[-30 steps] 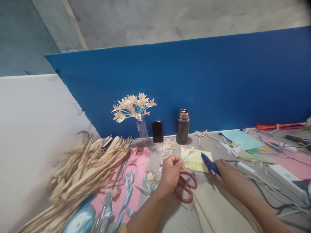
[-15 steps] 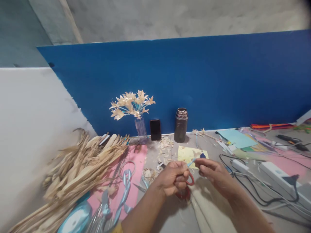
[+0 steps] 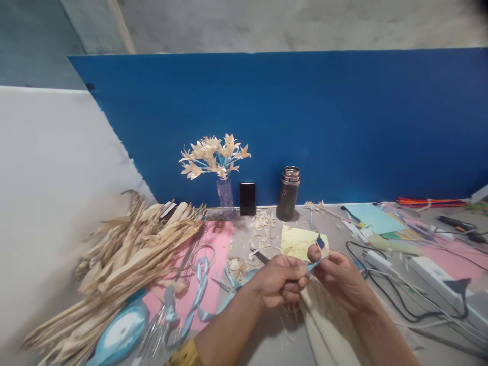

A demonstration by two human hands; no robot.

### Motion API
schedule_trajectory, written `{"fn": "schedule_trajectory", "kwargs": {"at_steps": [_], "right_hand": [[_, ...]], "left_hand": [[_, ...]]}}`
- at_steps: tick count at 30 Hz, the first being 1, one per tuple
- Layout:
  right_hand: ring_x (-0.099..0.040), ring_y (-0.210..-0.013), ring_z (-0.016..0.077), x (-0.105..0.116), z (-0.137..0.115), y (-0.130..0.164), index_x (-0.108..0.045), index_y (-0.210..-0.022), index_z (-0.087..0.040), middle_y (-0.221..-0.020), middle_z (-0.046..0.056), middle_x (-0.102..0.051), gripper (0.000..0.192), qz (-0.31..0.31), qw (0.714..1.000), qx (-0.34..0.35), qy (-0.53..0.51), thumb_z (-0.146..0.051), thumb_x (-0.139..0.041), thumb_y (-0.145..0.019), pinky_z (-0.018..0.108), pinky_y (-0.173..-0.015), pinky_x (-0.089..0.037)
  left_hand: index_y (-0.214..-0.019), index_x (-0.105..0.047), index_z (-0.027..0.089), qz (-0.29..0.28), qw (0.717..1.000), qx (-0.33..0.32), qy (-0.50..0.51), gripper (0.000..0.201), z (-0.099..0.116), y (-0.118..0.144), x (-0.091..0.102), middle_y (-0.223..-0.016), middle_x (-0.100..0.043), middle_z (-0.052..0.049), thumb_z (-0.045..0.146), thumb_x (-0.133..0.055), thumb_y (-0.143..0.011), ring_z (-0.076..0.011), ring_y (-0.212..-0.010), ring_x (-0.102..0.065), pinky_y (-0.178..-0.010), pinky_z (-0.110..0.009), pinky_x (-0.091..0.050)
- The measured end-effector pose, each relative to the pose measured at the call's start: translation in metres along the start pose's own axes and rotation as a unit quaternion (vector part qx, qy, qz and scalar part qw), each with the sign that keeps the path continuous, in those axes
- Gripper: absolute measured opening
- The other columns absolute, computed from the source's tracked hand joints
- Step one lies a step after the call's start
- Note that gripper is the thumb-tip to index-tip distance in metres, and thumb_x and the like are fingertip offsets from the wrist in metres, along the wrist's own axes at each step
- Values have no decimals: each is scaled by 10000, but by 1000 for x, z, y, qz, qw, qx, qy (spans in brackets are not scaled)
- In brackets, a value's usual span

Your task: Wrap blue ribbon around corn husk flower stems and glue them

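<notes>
Closest to me, my two forearms come up from the bottom edge, cut off below the elbow. My left hand [image 3: 284, 280] is curled into a loose fist with thumb and forefinger pinched on a thin light-blue ribbon strip [image 3: 313, 265]; my right hand [image 3: 337, 277] meets it, fingertips closed on the same strip, so the hands sit together, touching or nearly so. The strip is mostly hidden between the fingers; only a short bit shows, running roughly left to right and rising slightly toward the right. I cannot make out what lies under the left fist. A pale cloth [image 3: 324, 330] lies beneath the wrists.

Left of the hands, a length of blue ribbon [image 3: 198, 295] loops over a pink sheet [image 3: 213, 264], with a ribbon spool [image 3: 120, 333] partly cut off near the bottom edge. A big heap of dried husks [image 3: 122, 269] fills the left of the table.

Just past the fingers lies a yellow paper [image 3: 295, 241], with a small dark blue tip [image 3: 321, 242] showing above my right thumb; I cannot tell what it belongs to. Right of it, cables [image 3: 385, 290] and a white power strip [image 3: 434, 272] trail off the frame.

Farther back, against the blue board [image 3: 305, 117], stand a vase of husk flowers [image 3: 217, 162], a dark phone [image 3: 247, 199] propped upright, and a dark flask [image 3: 288, 193]. Coloured papers [image 3: 375, 218] lie far right, blurred
</notes>
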State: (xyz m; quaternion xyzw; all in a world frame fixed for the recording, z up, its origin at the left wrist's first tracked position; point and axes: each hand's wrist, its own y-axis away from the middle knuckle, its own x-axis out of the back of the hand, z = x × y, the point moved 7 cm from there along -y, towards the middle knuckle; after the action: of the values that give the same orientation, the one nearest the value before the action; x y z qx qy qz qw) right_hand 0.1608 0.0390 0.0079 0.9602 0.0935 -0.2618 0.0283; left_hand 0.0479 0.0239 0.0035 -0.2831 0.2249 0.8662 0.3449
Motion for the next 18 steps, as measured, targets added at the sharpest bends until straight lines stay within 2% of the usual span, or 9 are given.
{"fn": "schedule_trajectory", "kwargs": {"at_steps": [3,5,7,9,11,16,18], "right_hand": [[-464,-649,135,-4,1,1,-680,-700,-171,-762,-3,-512,380,10,1000,-10,-11,-443,-917,-578,272,-586,-440],[-444,-635,123,-3,0,1,-680,-703,-169,-746,-8,-509,381,36,999,-4,-29,-421,-928,-561,253,-559,-428],[-428,-617,109,0,0,1,-681,-694,-170,-741,-11,-529,379,76,996,6,-48,-382,-947,-528,233,-530,-414],[-432,-611,105,5,0,2,-675,-673,-179,-752,-11,-560,374,116,991,18,-63,-360,-956,-505,224,-512,-410],[-448,-612,110,7,2,4,-675,-674,-188,-734,-17,-572,354,143,987,25,-65,-349,-949,-518,224,-505,-411],[-443,-590,94,11,7,7,-637,-624,-185,-642,-49,-535,344,195,979,32,-53,-332,-939,-548,187,-495,-401],[-433,-581,91,12,7,9,-616,-602,-185,-619,-58,-511,365,209,976,32,-46,-336,-943,-541,178,-492,-396]], "left_hand": [[-717,-578,151,84,992,-58,-70,373,2,0,7,-632,-591,8,427,-827,-689,-1,-348,-257,-376,-201,-128],[-732,-609,155,142,974,-111,-136,358,8,1,10,-635,-621,-2,451,-806,-693,-22,-352,-308,-384,-211,-192],[-715,-641,147,176,949,-166,-201,317,15,4,10,-631,-636,-17,432,-781,-716,-63,-423,-429,-447,-221,-309],[-699,-666,143,190,925,-210,-254,252,21,8,7,-633,-645,-32,373,-758,-741,-117,-545,-538,-555,-241,-401],[-699,-686,146,197,903,-238,-300,172,26,11,3,-659,-664,-44,301,-732,-758,-154,-626,-589,-622,-260,-436],[-666,-707,168,225,835,-272,-421,121,34,18,-7,-727,-706,-58,194,-670,-778,-186,-728,-623,-709,-276,-453],[-654,-698,173,237,822,-274,-440,132,34,19,-6,-720,-705,-50,181,-653,-778,-181,-729,-617,-712,-272,-447]]}}
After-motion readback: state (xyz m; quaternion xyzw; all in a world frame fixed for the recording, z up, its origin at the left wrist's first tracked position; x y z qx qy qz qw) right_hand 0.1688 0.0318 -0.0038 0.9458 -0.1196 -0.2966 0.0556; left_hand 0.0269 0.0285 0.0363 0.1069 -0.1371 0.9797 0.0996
